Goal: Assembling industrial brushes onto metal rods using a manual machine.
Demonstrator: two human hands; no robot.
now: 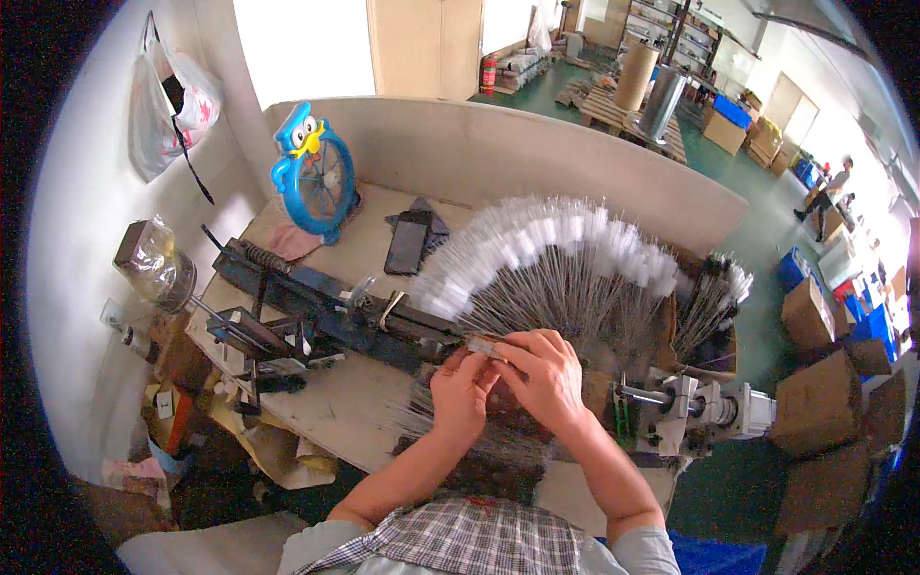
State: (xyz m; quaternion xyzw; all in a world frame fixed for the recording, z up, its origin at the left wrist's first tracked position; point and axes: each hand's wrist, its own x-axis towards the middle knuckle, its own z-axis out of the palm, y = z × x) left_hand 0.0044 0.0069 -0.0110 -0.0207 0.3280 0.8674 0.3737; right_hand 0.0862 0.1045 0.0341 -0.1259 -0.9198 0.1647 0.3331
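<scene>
Both hands meet at the table's middle: left hand (463, 388) and right hand (542, 374) have fingers pinched shut on a small flat metal piece (484, 346), just under a wide fan of thin wire brushes (565, 264) with white bristle tips. Pale, cluttered table (355, 407); dark metal machine (326, 307) left, blue penguin fan (311, 172) behind, green-floored warehouse beyond.

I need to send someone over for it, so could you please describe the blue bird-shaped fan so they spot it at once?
Start at the beige partition wall behind the workbench. At its left end, beside a pink cloth, stands the fan. It is the only bright blue thing on the bench, shaped like a cartoon bird with a yellow beak around a round grille.
</scene>
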